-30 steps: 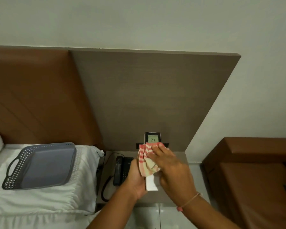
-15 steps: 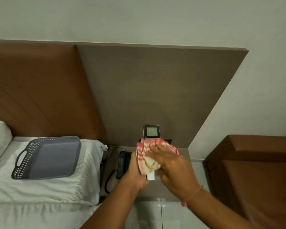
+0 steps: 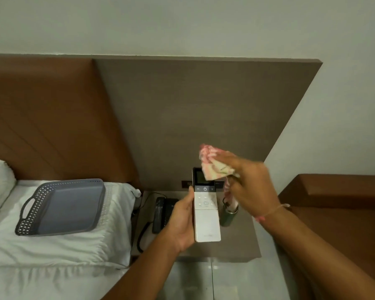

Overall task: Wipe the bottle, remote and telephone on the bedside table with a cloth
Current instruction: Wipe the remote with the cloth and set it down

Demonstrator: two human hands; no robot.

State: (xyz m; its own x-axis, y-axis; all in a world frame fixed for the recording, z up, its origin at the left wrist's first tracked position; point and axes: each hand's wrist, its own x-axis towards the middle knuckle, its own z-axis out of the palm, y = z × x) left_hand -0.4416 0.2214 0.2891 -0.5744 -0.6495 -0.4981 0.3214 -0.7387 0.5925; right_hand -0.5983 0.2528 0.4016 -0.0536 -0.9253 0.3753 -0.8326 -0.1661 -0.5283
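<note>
From my view, the bench [image 3: 243,241] is a narrow surface hemmed in on three sides: the bed [image 3: 59,252] with a grey tray [image 3: 69,207] on its left, a tall panel [image 3: 193,118] behind, and a brown seat [image 3: 338,204] to the right. A black telephone [image 3: 164,211] and its cord [image 3: 142,237] fill the left part; a dark bottle [image 3: 227,216] stands mid-bench. My left hand [image 3: 182,224] holds the remote [image 3: 206,211] up over the centre, blocking that approach. My right hand [image 3: 249,182], gripping the cloth [image 3: 212,165], is raised above the bottle. The bench's front right corner lies bare, open from the floor side.
</note>
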